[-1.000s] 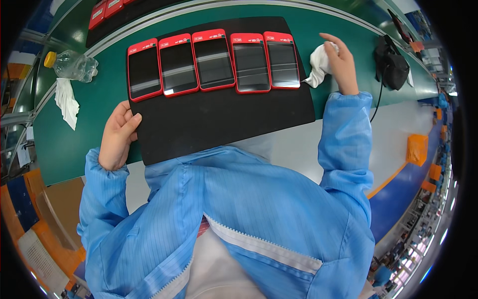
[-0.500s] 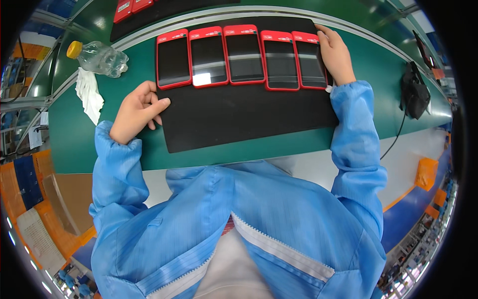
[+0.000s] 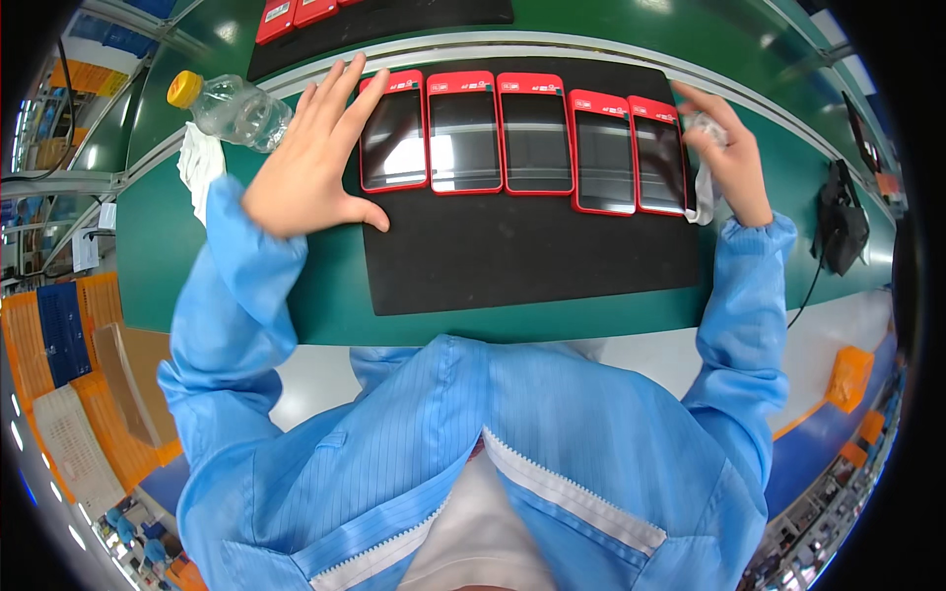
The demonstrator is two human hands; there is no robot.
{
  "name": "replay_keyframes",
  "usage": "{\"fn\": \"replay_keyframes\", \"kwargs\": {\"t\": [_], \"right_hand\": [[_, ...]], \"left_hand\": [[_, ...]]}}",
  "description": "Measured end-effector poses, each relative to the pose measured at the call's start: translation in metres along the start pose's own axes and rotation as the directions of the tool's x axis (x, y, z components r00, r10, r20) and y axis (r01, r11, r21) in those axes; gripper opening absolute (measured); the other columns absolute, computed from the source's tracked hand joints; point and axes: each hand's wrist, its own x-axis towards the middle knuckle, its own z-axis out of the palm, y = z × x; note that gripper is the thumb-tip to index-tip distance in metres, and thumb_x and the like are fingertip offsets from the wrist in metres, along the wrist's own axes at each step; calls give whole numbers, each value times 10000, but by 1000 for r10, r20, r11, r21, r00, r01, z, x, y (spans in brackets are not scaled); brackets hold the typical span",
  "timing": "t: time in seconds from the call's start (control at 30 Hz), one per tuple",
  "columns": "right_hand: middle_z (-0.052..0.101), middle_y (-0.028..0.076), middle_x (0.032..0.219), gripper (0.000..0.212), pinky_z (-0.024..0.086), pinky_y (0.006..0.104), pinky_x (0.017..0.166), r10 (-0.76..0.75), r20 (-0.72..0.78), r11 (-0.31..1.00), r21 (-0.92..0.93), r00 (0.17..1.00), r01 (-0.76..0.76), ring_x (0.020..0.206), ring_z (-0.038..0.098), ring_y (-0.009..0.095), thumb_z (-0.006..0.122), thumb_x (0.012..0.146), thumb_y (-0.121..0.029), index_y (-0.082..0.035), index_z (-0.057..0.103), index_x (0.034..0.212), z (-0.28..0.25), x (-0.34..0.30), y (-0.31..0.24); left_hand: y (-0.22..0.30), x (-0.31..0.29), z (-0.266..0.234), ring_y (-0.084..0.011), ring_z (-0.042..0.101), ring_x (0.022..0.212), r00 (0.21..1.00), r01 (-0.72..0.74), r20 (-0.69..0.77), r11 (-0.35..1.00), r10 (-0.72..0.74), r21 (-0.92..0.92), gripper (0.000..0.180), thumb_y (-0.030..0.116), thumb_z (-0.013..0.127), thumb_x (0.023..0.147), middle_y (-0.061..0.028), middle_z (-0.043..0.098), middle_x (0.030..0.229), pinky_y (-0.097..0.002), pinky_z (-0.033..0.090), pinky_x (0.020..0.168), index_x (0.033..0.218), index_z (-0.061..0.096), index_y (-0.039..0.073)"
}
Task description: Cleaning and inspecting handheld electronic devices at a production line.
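Note:
Several red-framed phones lie side by side, screens up, on a black mat [image 3: 512, 261] on the green belt. My left hand [image 3: 310, 163] is spread flat at the mat's left edge, fingertips touching the leftmost phone [image 3: 394, 133]. At the right end, my right hand [image 3: 724, 158] holds a white cloth [image 3: 702, 182] pressed against the rightmost phone [image 3: 658, 156].
A clear plastic bottle with a yellow cap [image 3: 232, 106] lies at the upper left beside a crumpled white cloth [image 3: 200, 167]. A black device with a cable [image 3: 840, 227] sits at the right. Another black mat with red phones [image 3: 315, 15] lies further up the belt.
The mat with phones has come closer. My left hand moved from the mat's lower left edge up to the leftmost phone and spread flat. My right hand brought the cloth onto the rightmost phone.

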Motion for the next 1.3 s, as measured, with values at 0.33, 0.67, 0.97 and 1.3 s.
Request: {"fn": "replay_keyframes", "kwargs": {"t": [0.33, 0.67, 0.97, 1.3], "right_hand": [[319, 200, 1581, 1329, 561, 431, 870, -27, 505, 772, -537, 863, 339, 925, 666, 428, 920, 525, -455, -159, 174, 1585, -19, -9, -52], [378, 316, 1483, 1160, 583, 426, 822, -104, 499, 739, -541, 860, 403, 907, 692, 408, 909, 608, -287, -247, 240, 1555, -15, 2, -54], [386, 364, 1460, 1112, 577, 425, 795, -137, 542, 777, -460, 829, 429, 819, 698, 415, 883, 635, -435, -170, 305, 1547, 21, 13, -75], [628, 192, 1185, 546, 510, 392, 926, 182, 97, 982, -73, 978, -176, 1087, 640, 344, 650, 960, -363, -12, 553, 1367, 37, -27, -30]], "left_hand": [[-7, 39, -28, -429, 311, 1405, 992, -69, 91, 971, 92, -229, 1302, 306, 908, 605, -250, 274, 1534, -465, 302, 1169, 1598, 96, 88], [17, 39, -2, -409, 154, 1509, 994, 58, 111, 893, -9, -446, 1378, 452, 909, 644, -237, 97, 1635, -462, 225, 1214, 1597, -10, 70], [71, 72, -10, -106, 584, 978, 647, 721, 582, 145, -493, -678, 486, 361, 644, 971, -41, 655, 1124, -292, 459, 910, 1294, 557, 8], [75, 81, -28, -182, 660, 1072, 691, 616, 599, -102, -405, -781, 421, 198, 711, 929, -103, 671, 1212, -347, 531, 950, 1278, 575, 7]]}}
